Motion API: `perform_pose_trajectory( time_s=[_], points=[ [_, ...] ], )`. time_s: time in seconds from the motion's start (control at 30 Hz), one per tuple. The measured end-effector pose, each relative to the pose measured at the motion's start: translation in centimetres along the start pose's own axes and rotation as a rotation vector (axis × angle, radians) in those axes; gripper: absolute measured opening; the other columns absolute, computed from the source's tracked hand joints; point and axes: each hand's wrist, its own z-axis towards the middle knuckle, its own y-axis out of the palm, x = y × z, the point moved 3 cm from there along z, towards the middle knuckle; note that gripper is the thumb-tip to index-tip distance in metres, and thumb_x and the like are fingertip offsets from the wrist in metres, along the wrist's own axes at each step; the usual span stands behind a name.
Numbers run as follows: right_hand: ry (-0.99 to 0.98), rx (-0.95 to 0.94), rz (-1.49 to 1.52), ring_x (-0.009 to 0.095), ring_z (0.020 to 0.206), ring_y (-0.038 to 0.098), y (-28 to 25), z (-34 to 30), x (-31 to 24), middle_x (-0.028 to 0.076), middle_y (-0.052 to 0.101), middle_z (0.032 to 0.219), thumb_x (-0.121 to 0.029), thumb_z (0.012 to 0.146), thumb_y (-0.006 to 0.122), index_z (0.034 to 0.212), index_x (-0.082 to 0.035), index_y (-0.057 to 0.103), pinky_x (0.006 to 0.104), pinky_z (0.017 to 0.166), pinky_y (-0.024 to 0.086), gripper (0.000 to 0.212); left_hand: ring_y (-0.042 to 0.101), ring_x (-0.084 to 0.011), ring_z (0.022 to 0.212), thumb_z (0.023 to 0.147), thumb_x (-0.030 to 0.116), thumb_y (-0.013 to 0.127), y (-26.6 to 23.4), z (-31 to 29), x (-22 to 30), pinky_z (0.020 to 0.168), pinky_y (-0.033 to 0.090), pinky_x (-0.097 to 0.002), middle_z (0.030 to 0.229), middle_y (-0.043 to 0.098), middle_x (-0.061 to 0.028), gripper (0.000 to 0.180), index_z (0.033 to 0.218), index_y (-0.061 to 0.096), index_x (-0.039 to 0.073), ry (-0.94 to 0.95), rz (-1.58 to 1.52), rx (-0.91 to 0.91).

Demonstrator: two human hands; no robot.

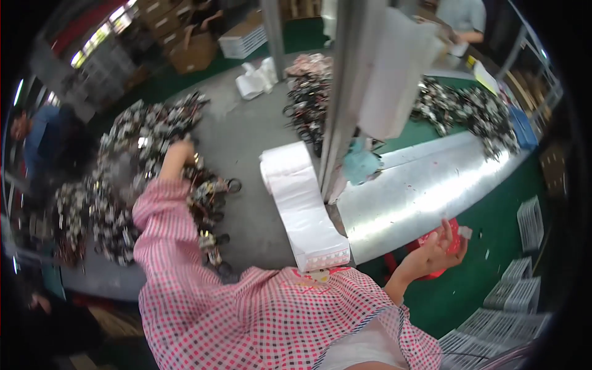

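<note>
My left hand (180,151) reaches into a heap of small dark and silvery pieces with black rings, like keychains (154,126). Its fingers are blurred and partly sunk among the pieces, so their grip does not show. More ringed pieces (213,194) lie beside my left forearm. My right hand (428,254) is held out past the table edge at the right, fingers apart and slightly bent. Behind it shows a red object (455,245) with a pale piece at its side; its kind is unclear. Before my body a white roll of labels or bags (305,213) lies partly unrolled.
A metal post (345,92) with hanging white sheets (394,80) rises from the table. More heaps lie behind it (308,98) and at the far right (462,108). White crumpled bags (256,79) sit at the back. Other people work around; white racks (509,302) stand at lower right.
</note>
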Motion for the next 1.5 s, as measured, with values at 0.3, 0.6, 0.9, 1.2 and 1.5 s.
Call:
perform_pose_trajectory(
  time_s=[0.3,0.6,0.9,1.2,1.5],
  points=[
    [-0.061,-0.222,0.109,0.027,0.108,0.046,1.1,-0.3,0.0,0.019,0.043,0.116,0.007,0.080,0.042,0.130,-0.008,0.016,0.0447,0.102,0.027,0.059,0.056,-0.0360,0.090,0.069,0.026,0.063,-0.2,-4.8,-1.3,0.078,0.046,-0.0449,0.090,0.060,-0.0204,0.038,0.099,0.055,0.003,0.059,-0.278,0.300],
    [0.006,-0.249,0.193,0.025,0.107,0.047,1.6,-0.8,-0.1,0.017,0.041,0.119,0.009,0.080,0.041,0.130,-0.008,0.016,0.0431,0.101,0.029,0.059,0.051,-0.0157,0.075,0.088,0.013,0.053,-6.6,-11.9,-5.3,0.070,0.042,-0.0297,0.103,0.052,-0.0056,0.033,0.119,0.047,0.003,0.087,-0.816,0.844],
    [0.283,-0.405,0.737,0.018,0.089,0.052,6.4,0.6,-6.0,0.010,0.031,0.128,0.013,0.075,0.050,0.129,-0.003,0.029,0.0493,0.101,0.031,0.060,0.055,-0.0231,0.104,0.086,0.017,0.052,-13.2,-22.5,11.6,0.088,0.044,-0.0275,0.122,0.046,-0.0205,0.058,0.133,0.026,-0.005,0.911,-2.377,0.355],
    [0.514,-0.679,1.220,0.016,0.082,0.051,8.8,-0.5,-11.2,0.008,0.026,0.130,0.017,0.071,0.054,0.133,-0.005,0.015,0.0509,0.101,0.030,0.076,0.049,-0.0164,0.082,0.072,0.030,0.073,-14.0,-28.4,20.7,0.069,0.042,-0.0241,0.105,0.050,-0.0107,0.083,0.131,0.028,-0.006,1.028,-2.430,0.029],
    [0.522,-0.762,1.120,0.014,0.074,0.051,8.6,-0.9,-12.3,0.009,0.024,0.136,0.015,0.069,0.056,0.136,-0.007,0.012,0.0508,0.101,0.032,0.083,0.045,-0.0281,0.117,0.090,0.028,0.050,-14.6,-29.1,23.0,0.096,0.038,-0.0352,0.130,0.039,-0.0259,0.063,0.134,0.023,-0.007,1.112,-2.165,0.295]
  ],
)
